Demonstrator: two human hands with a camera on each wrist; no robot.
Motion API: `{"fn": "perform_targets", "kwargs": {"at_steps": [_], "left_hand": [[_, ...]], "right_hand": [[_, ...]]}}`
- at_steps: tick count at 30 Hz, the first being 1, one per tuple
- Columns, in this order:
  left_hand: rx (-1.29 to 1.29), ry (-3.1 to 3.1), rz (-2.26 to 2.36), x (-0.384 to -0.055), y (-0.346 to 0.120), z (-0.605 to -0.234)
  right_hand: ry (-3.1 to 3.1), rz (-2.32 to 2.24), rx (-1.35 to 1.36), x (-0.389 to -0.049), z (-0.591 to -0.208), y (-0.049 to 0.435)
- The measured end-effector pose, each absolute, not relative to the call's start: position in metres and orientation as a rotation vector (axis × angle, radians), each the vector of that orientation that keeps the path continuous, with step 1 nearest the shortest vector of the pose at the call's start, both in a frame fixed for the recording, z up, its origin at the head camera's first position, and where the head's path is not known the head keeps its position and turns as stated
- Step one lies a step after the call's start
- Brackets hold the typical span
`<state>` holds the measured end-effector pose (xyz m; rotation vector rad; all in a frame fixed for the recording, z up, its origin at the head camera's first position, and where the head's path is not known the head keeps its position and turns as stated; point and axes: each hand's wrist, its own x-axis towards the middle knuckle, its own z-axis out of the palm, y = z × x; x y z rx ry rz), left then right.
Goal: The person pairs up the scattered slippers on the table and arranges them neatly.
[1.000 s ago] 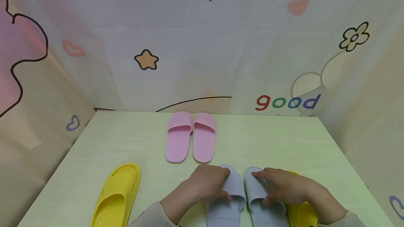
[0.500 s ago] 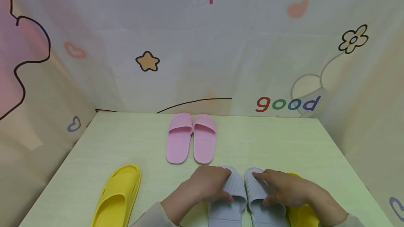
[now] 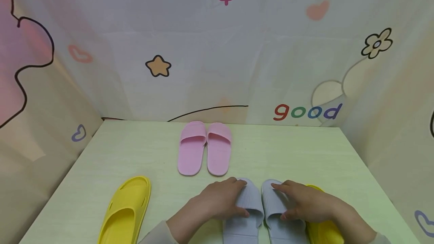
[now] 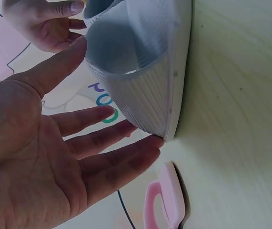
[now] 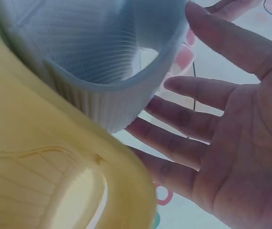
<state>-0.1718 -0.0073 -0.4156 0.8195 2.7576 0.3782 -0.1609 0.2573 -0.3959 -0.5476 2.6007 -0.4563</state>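
Two grey ribbed slippers lie side by side at the front of the table, the left slipper [image 3: 251, 199] and the right slipper [image 3: 272, 199] with a narrow gap between them. My left hand [image 3: 222, 199] rests at the left slipper's outer side, thumb by the strap opening; in the left wrist view its fingers [image 4: 121, 167] reach out nearly straight along the strap [image 4: 136, 98]. My right hand [image 3: 310, 202] mirrors this on the right slipper, with extended fingers [image 5: 174, 143] beside its strap [image 5: 102, 107] and the thumb near the opening's edge. Neither hand curls round a slipper.
A pair of pink slippers [image 3: 191, 159] stands at the back middle of the table [image 3: 288, 153]. One yellow slipper [image 3: 127, 202] lies front left; another yellow slipper [image 3: 323, 231] sits partly under my right forearm. A printed cloth [image 3: 203, 48] hangs behind and at both sides.
The head view has shifted slightly. Both hands stay at the grey slippers, with only a slight shift in the left hand's fingers; the slippers hold nearly the same places.
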Motion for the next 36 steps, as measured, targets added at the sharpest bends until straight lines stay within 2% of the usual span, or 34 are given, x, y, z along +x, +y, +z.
{"fn": "perform_targets", "kwargs": {"at_steps": [18, 27, 36], "left_hand": [[0.922, 2.808, 0.409, -0.152, -0.002, -0.39], [0.943, 2.625, 0.368, -0.134, 0.006, -0.404], [0.924, 2.518, 0.22, -0.132, 0.014, -0.421]], "right_hand": [[2.798, -0.587, -0.561, -0.135, -0.377, 0.257], [2.446, -0.733, -0.557, -0.122, -0.393, 0.25], [2.29, -0.749, -0.454, -0.119, -0.419, 0.244]]}}
